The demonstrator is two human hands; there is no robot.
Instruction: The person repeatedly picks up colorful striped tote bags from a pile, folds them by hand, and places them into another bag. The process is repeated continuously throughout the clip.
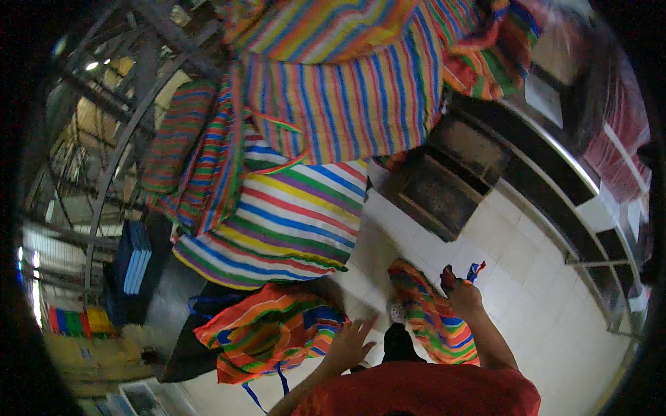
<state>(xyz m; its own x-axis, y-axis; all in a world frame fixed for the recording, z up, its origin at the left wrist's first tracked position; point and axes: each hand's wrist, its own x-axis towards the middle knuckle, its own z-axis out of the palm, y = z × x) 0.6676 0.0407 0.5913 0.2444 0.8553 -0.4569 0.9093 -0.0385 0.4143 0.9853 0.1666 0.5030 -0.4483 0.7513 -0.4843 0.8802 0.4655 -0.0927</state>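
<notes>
My left hand (352,341), fingers apart and holding nothing I can see, is beside a crumpled orange, green and blue striped woven bag (267,319) with blue straps. My right hand (463,299) is closed on a second orange striped bag (433,319), which hangs down beside it; a small blue and red end sticks up above the fist. Beyond them lies a heap of striped woven bags: a white one with coloured bands (291,218), a pink, blue and yellow one (347,104) and folded multicoloured ones (184,139) at the left.
Dark wooden boxes (440,194) stand on the pale tiled floor (548,291) right of the heap. A curved-looking dark shelf edge (555,159) runs along the right. Metal framework (104,139), blue panels (135,260) and yellow material (90,360) are at the left.
</notes>
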